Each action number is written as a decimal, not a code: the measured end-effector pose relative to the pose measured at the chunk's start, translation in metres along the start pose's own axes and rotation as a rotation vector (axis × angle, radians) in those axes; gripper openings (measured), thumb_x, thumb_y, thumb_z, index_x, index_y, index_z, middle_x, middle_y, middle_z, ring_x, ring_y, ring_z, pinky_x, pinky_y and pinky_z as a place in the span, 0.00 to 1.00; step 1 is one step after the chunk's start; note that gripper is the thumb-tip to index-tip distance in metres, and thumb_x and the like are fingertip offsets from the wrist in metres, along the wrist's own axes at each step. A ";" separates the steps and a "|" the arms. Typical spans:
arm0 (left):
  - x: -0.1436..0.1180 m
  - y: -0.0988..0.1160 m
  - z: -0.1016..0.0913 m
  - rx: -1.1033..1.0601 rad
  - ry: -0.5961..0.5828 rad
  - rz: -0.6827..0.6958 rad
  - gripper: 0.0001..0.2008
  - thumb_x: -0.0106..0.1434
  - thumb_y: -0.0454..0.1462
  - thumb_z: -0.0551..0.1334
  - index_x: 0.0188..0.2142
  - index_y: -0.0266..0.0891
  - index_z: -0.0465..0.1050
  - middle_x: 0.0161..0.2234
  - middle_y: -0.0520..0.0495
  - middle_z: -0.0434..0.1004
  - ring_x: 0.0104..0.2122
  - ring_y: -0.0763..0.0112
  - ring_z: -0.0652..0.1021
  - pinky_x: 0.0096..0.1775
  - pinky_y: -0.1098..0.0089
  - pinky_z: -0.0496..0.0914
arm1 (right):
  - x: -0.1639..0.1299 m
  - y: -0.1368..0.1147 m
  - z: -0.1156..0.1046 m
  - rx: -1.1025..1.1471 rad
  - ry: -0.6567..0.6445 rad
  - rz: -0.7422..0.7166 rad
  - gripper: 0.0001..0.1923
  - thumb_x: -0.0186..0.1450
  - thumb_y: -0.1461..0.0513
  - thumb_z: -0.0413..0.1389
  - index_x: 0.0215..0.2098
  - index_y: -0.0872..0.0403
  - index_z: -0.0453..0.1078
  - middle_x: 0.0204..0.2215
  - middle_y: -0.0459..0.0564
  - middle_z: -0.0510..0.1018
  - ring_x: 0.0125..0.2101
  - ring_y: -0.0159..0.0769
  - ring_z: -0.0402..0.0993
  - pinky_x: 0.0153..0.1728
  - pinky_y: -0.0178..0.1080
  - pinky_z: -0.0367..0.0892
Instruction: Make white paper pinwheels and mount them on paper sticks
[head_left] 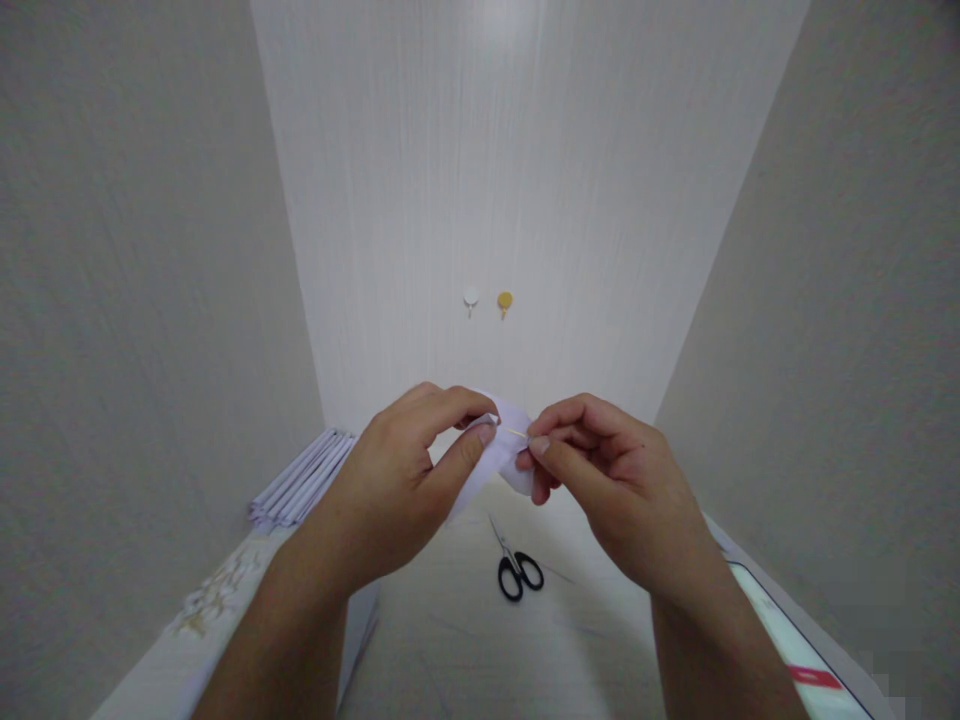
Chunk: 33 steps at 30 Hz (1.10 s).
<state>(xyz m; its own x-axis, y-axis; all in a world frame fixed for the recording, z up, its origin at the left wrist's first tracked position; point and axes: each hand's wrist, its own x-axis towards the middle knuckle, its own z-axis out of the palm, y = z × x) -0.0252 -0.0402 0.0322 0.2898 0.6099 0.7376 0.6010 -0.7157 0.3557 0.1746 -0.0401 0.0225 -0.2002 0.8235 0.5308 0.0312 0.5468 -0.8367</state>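
My left hand (pixel 435 455) is closed, pinching a thin white sheet (pixel 480 478) between thumb and forefinger. Whether the sheet is paper or cloth I cannot tell. A short pale string (pixel 514 433) stretches across the sheet from near the left fingertips to the right ones. My right hand (pixel 592 455) is closed too, with thumb and forefinger pinched on the string's end. Part of the sheet hangs behind the right fingers. Below both hands, black-handled scissors (pixel 517 575) lie on the table (pixel 465 640), touched by neither.
A stack of folded white pieces (pixel 300 480) sits at the left. Nearer me lies a pile of small pale cord bits (pixel 225 590). A lit screen (pixel 787 630) is at the right edge. On the back wall hang a white hook (pixel 471 297) and a yellow hook (pixel 505 299).
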 end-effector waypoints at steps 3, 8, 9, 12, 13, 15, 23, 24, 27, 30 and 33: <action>0.000 0.000 0.000 -0.002 0.030 0.003 0.06 0.71 0.37 0.61 0.42 0.45 0.77 0.39 0.54 0.81 0.41 0.69 0.78 0.45 0.68 0.69 | -0.001 -0.001 0.000 -0.007 0.004 0.001 0.02 0.67 0.63 0.61 0.35 0.53 0.74 0.27 0.46 0.82 0.24 0.32 0.75 0.28 0.36 0.69; 0.001 0.001 -0.001 -0.003 0.117 0.034 0.06 0.70 0.36 0.61 0.40 0.43 0.78 0.37 0.53 0.80 0.39 0.70 0.78 0.44 0.68 0.69 | -0.001 -0.003 0.001 -0.037 0.017 -0.003 0.02 0.66 0.63 0.61 0.35 0.53 0.74 0.28 0.45 0.82 0.24 0.30 0.75 0.27 0.34 0.69; 0.001 0.002 0.000 -0.002 0.153 0.035 0.06 0.70 0.35 0.62 0.39 0.43 0.78 0.36 0.53 0.80 0.38 0.70 0.78 0.43 0.68 0.69 | 0.000 -0.003 0.001 -0.044 0.016 -0.005 0.01 0.66 0.64 0.61 0.35 0.53 0.74 0.28 0.45 0.82 0.24 0.30 0.75 0.26 0.34 0.69; 0.002 0.004 0.001 0.006 0.260 0.030 0.05 0.68 0.33 0.63 0.38 0.43 0.78 0.35 0.53 0.79 0.36 0.70 0.77 0.42 0.68 0.69 | 0.000 -0.003 0.000 -0.058 0.007 0.001 0.01 0.66 0.64 0.61 0.35 0.53 0.74 0.29 0.45 0.82 0.25 0.30 0.75 0.27 0.34 0.69; 0.003 0.005 0.001 0.009 0.279 0.034 0.05 0.67 0.32 0.64 0.37 0.43 0.78 0.35 0.53 0.79 0.36 0.70 0.77 0.41 0.68 0.69 | 0.000 -0.003 0.000 -0.059 0.004 0.006 0.01 0.66 0.64 0.61 0.36 0.53 0.74 0.29 0.44 0.82 0.25 0.30 0.75 0.27 0.34 0.69; 0.003 0.006 0.002 0.013 0.282 0.050 0.05 0.67 0.32 0.64 0.37 0.43 0.78 0.34 0.53 0.79 0.36 0.69 0.77 0.42 0.67 0.70 | 0.000 -0.002 0.000 -0.058 0.003 0.017 0.01 0.66 0.65 0.61 0.36 0.53 0.74 0.29 0.45 0.82 0.25 0.30 0.76 0.27 0.34 0.69; 0.002 0.005 0.000 0.001 0.122 0.033 0.07 0.68 0.34 0.63 0.36 0.44 0.80 0.34 0.49 0.79 0.38 0.65 0.76 0.41 0.63 0.70 | -0.001 -0.001 0.002 -0.005 0.029 0.020 0.02 0.67 0.63 0.62 0.35 0.52 0.74 0.28 0.46 0.82 0.24 0.31 0.75 0.27 0.35 0.68; 0.002 0.004 0.000 -0.013 0.113 0.019 0.07 0.68 0.34 0.63 0.36 0.44 0.80 0.34 0.49 0.78 0.37 0.65 0.76 0.40 0.64 0.69 | -0.001 -0.001 0.002 0.007 0.029 0.015 0.02 0.67 0.64 0.62 0.35 0.52 0.74 0.28 0.46 0.82 0.24 0.31 0.74 0.28 0.35 0.68; 0.002 0.004 -0.001 -0.072 0.078 -0.018 0.07 0.69 0.35 0.63 0.36 0.44 0.80 0.34 0.49 0.77 0.38 0.66 0.76 0.39 0.66 0.69 | -0.001 -0.002 0.001 0.029 0.019 0.005 0.02 0.67 0.64 0.61 0.35 0.52 0.74 0.28 0.46 0.82 0.24 0.31 0.74 0.28 0.36 0.68; 0.002 0.005 -0.003 -0.140 0.042 -0.046 0.08 0.69 0.36 0.62 0.36 0.44 0.81 0.36 0.50 0.76 0.38 0.68 0.76 0.39 0.68 0.69 | -0.001 -0.003 0.001 0.028 -0.006 0.003 0.02 0.68 0.63 0.61 0.36 0.52 0.74 0.29 0.47 0.82 0.24 0.31 0.74 0.28 0.36 0.68; 0.003 0.006 -0.005 -0.188 0.031 -0.059 0.08 0.69 0.35 0.62 0.35 0.43 0.81 0.35 0.51 0.76 0.38 0.69 0.75 0.39 0.68 0.68 | -0.002 -0.003 0.000 0.032 -0.037 0.004 0.02 0.69 0.62 0.61 0.37 0.52 0.74 0.30 0.47 0.82 0.24 0.31 0.74 0.28 0.36 0.68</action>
<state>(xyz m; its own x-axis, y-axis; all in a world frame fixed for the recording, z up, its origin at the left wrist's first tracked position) -0.0242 -0.0442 0.0392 0.2335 0.6438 0.7287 0.4658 -0.7319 0.4973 0.1750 -0.0434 0.0243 -0.2359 0.8191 0.5229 0.0003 0.5382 -0.8428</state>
